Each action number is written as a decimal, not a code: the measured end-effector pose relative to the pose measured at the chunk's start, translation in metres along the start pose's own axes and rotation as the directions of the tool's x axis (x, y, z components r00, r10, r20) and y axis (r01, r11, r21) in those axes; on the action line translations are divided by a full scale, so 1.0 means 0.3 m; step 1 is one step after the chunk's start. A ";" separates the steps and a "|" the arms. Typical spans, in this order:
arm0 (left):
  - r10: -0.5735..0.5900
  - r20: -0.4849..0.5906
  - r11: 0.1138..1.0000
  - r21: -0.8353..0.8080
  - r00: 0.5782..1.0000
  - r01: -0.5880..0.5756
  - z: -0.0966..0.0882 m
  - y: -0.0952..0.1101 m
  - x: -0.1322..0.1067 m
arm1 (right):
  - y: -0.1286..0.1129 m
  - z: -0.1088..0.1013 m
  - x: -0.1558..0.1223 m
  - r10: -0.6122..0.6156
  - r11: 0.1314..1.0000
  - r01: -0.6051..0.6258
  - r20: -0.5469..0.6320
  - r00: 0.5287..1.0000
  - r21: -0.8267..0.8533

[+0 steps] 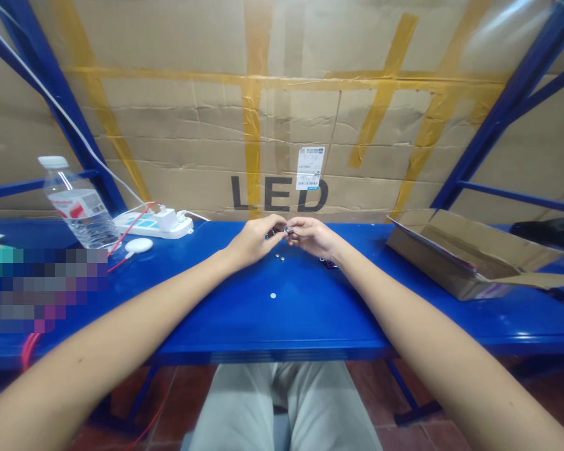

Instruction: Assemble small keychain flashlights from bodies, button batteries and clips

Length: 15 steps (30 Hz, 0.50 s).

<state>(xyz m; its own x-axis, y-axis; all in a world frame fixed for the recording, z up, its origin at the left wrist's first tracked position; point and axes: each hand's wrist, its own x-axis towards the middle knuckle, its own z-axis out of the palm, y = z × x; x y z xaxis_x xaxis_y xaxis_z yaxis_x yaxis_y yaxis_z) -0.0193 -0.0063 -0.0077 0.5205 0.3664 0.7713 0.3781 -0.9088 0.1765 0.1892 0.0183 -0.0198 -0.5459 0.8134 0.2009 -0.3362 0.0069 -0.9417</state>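
My left hand (255,240) and my right hand (313,237) meet over the far middle of the blue table. Between their fingertips is a small shiny metal piece (288,230), too small to name; both hands pinch at it. Just below the fingers lie small silvery round pieces (280,257) on the tabletop. Nearer to me rests one flat, pale disc (273,295). Partly hidden behind my right wrist is a small dark bundle (329,264), whose kind I cannot make out.
An open cardboard box (455,257) stands at the right. To the left are a water bottle (81,203), a white power strip (162,225) with a plugged-in charger, a white round device (138,245) and red cable (31,351). A large taped carton (192,125) walls the back.
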 end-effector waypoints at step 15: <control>-0.053 0.076 0.998 -0.022 0.996 0.055 -0.006 -0.004 0.000 | -0.042 0.015 -0.011 -0.093 0.988 0.085 -0.059 0.994 -0.126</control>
<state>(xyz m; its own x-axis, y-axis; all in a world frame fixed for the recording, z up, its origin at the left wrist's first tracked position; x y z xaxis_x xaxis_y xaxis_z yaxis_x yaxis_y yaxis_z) -0.0211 -0.0057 -0.0068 0.5564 0.4280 0.7122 0.3889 -0.8916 0.2321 0.1918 0.0129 -0.0073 -0.4661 0.8421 0.2712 -0.2817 0.1493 -0.9478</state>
